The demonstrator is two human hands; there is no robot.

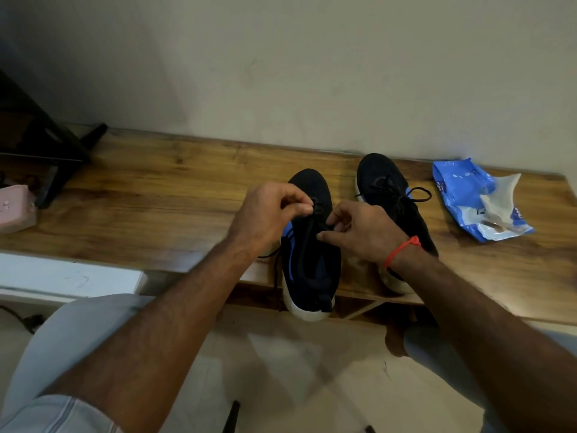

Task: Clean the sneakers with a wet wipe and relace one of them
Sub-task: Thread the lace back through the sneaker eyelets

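Observation:
Two black sneakers with blue trim and white soles stand on a wooden bench (150,198). The left sneaker (312,270) has its heel hanging over the bench's front edge. My left hand (265,214) pinches its black lace (317,210) near the upper eyelets. My right hand (362,232), with a red thread round the wrist, pinches the lace on the shoe's other side. A loose lace end trails down the left side of that shoe. The right sneaker (384,189) is laced and lies partly behind my right hand. A used wipe (499,195) lies on the blue wet-wipe pack (468,195).
The bench runs along a plain wall. A dark stand's legs (59,164) and a pink box (15,207) sit at the bench's left end. My knees and the tiled floor lie below the bench's front edge.

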